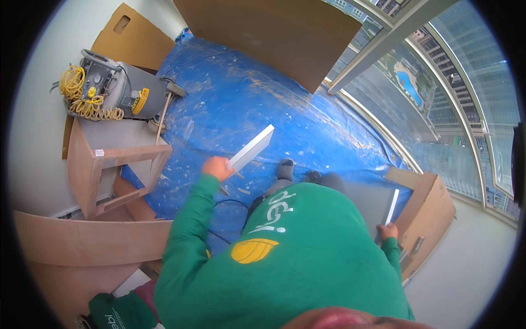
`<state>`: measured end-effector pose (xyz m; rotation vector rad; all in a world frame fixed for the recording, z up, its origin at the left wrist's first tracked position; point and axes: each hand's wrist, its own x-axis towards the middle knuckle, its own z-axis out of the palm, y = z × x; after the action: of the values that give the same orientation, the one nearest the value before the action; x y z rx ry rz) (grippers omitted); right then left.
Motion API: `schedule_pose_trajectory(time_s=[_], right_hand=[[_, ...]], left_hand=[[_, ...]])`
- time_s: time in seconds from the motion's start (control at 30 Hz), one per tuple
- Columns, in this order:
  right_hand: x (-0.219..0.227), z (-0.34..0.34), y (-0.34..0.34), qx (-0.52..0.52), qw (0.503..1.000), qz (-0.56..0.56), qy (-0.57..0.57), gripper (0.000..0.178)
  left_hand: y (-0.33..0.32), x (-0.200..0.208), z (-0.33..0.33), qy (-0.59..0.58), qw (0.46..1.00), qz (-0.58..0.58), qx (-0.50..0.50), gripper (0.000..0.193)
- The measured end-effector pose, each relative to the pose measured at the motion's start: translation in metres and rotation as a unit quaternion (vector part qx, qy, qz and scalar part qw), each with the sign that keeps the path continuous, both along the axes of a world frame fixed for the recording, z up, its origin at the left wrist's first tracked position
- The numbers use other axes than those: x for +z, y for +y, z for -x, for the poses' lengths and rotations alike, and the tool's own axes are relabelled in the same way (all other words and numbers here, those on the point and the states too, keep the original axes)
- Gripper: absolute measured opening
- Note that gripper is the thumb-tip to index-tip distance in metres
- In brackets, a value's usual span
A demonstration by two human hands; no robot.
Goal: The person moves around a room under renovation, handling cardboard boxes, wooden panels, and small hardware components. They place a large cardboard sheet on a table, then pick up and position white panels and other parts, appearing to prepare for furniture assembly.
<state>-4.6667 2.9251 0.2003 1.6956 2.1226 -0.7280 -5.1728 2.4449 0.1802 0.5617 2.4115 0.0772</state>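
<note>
A blue plastic floor sheet (213, 82) spreads across the room, wrinkled and marked with tan dusty streaks (274, 88) and scattered white specks. Toward the upper left, a grey air compressor (131, 101) stands on it, one of its wheels (175, 89) against the plastic. Near the middle, a thin dark hose (231, 200) curves over the sheet, a small pale strip (244, 191) lies just beside it, and the person's foot (285, 170) rests nearby

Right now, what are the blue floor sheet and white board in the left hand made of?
The wrinkled blue floor sheet looks like thin, glossy plastic, shiny along its creases. The flat white board in the left hand may be coated wood; its smooth, plain face hides the core.
</note>
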Motion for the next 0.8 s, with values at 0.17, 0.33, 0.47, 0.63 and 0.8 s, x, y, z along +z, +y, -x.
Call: schedule_pose_trajectory(time_s=[0.17,0.33,0.47,0.63,0.8], right_hand=[[-0.016,0.091,0.018,0.039,0.999,0.009,0.012,0.038],[-0.05,0.186,0.04,0.094,0.994,0.037,0.048,0.042],[-0.05,0.282,0.054,0.151,0.987,0.051,0.032,0.042],[-0.038,0.393,0.066,0.218,0.975,0.041,0.014,0.043],[-0.022,0.484,0.056,0.226,0.972,0.065,0.028,0.039]], left_hand=[[-0.004,0.023,0.071,0.04,0.998,0.023,-0.045,0.04],[0.005,0.065,0.159,0.084,0.992,0.042,-0.088,0.041],[0.009,0.094,0.234,0.089,0.986,0.096,-0.1,0.042],[0.028,0.122,0.318,0.111,0.986,0.09,-0.091,0.039],[0.048,0.114,0.411,0.112,0.985,0.081,-0.106,0.032]])
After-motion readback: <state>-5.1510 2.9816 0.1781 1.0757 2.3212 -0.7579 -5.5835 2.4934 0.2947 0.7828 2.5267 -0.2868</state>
